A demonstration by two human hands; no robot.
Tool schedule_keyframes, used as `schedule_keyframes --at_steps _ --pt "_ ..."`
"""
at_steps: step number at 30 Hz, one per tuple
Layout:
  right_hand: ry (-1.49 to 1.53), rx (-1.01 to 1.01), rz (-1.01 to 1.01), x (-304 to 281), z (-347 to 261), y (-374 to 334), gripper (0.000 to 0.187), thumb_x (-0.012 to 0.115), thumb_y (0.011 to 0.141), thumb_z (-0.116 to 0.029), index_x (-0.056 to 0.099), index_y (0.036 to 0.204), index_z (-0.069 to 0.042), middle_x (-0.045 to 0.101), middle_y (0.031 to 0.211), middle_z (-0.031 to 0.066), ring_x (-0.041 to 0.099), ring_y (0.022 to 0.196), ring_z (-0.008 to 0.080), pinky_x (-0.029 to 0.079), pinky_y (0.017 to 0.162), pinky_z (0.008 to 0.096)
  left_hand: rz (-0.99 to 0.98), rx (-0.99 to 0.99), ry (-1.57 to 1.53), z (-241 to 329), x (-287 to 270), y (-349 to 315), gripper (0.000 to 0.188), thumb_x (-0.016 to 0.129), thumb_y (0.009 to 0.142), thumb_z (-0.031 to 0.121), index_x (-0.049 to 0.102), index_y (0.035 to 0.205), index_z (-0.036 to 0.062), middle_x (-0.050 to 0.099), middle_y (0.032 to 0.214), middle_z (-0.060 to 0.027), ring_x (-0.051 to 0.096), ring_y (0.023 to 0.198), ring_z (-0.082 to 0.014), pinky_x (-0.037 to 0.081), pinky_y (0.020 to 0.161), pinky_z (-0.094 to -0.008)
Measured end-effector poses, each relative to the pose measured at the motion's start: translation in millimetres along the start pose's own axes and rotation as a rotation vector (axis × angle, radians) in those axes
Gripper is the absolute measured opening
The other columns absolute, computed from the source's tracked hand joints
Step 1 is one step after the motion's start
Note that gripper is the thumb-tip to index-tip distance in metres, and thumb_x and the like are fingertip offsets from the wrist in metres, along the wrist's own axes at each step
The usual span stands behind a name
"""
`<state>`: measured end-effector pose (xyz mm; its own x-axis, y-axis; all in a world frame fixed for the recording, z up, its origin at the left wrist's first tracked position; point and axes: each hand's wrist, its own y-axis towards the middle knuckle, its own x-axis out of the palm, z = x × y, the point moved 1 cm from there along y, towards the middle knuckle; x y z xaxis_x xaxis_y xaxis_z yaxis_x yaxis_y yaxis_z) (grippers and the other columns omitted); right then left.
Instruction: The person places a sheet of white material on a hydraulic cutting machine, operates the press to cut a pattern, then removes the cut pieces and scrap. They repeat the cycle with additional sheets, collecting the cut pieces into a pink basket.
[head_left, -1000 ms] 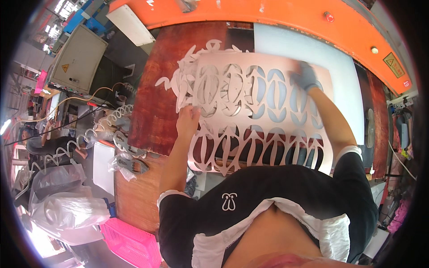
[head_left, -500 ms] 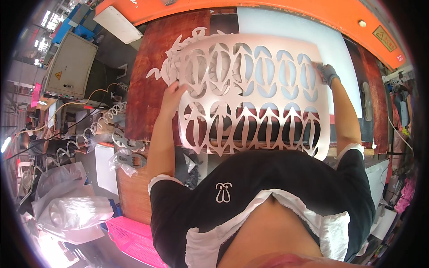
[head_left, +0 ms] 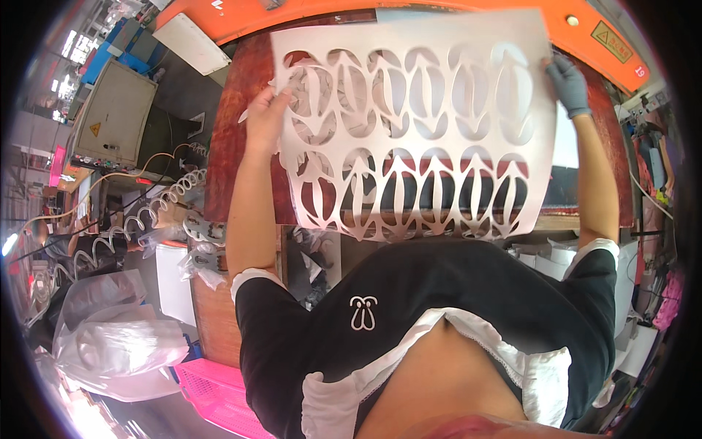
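A large pale pinkish-white sheet [head_left: 409, 38] hangs in front of me, punched with rows of long, rounded sole-like cutouts. My bare left hand [head_left: 267, 113] pinches its left edge. At the upper right edge, my right hand [head_left: 568, 84] in a grey glove has its fingers closed on the sheet. The lower edge curves in toward my black shirt. Through the holes I see parts of the dark red board and a black surface, and at the upper left a tangle of pale cut scraps, mostly hidden behind the sheet.
An orange machine beam [head_left: 453, 11] spans the far side over a dark red board [head_left: 241, 157]. To the left are a grey cabinet [head_left: 113, 110], a coiled white hose [head_left: 139, 219], clear plastic bags [head_left: 131, 344] and a pink basket [head_left: 219, 391].
Both hands have lifted the sheet up and away from me, and it now stands more upright. My right hand has moved outward and farther up. The pale board behind is largely covered.
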<state>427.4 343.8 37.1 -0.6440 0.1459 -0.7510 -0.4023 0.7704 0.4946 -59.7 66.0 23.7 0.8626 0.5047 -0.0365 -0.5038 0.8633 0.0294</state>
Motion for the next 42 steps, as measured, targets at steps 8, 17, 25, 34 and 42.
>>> schedule_keyframes --at_steps 8,17,25,34,42 --pt "0.281 0.294 0.611 -144.9 -22.6 -28.5 0.033 0.063 0.083 -0.032 0.066 0.103 -0.006 0.06 0.083 -0.0054 0.051 0.075 0.0021 0.041 0.067 0.0185 -0.296 0.336 -0.155 110.4 -8.4 -25.4 0.025 0.049 0.089 0.014 0.049 0.11 -0.0002 0.052 0.076 -0.0055 0.05 0.064 -0.0138 0.045 0.057 -0.0283" --pt "0.315 0.321 0.59 -261.6 9.1 -133.3 0.034 0.062 0.084 -0.027 0.063 0.108 -0.003 0.06 0.09 -0.0019 0.053 0.079 0.005 0.043 0.069 0.0194 -0.433 0.37 -0.24 175.5 91.9 -32.1 0.022 0.052 0.091 0.023 0.053 0.096 0.0022 0.05 0.066 -0.003 0.044 0.052 -0.0108 0.037 0.047 -0.0245" --pt "0.062 0.424 0.953 -389.6 57.7 -343.0 0.034 0.06 0.086 -0.029 0.062 0.109 -0.004 0.06 0.096 -0.0022 0.052 0.086 0.0058 0.042 0.076 0.0202 -0.749 0.251 -0.126 198.6 262.2 -92.8 0.025 0.045 0.094 0.024 0.052 0.103 0.0019 0.053 0.068 -0.0045 0.052 0.056 -0.0139 0.046 0.052 -0.0277" --pt "-0.359 0.826 1.074 -471.1 -70.5 -593.1 0.02 0.052 0.087 -0.018 0.064 0.094 -0.003 0.063 0.085 0.0036 0.057 0.076 0.0128 0.046 0.07 0.0263 -1.303 0.183 -0.026 176.6 461.9 -181.7 0.027 0.04 0.096 0.025 0.052 0.099 0.0014 0.057 0.075 -0.0064 0.057 0.065 -0.016 0.051 0.06 -0.0332" --pt "-0.29 0.93 1.463 -418.6 -186.9 -811.8 0.02 0.043 0.089 -0.015 0.058 0.097 -0.003 0.059 0.087 0.0056 0.055 0.079 0.0142 0.047 0.068 0.0288 -1.942 -0.036 -0.009 121.3 616.3 -315.7 0.026 0.04 0.095 0.026 0.047 0.105 0.0034 0.057 0.084 -0.0093 0.059 0.07 -0.0193 0.053 0.067 -0.0386"
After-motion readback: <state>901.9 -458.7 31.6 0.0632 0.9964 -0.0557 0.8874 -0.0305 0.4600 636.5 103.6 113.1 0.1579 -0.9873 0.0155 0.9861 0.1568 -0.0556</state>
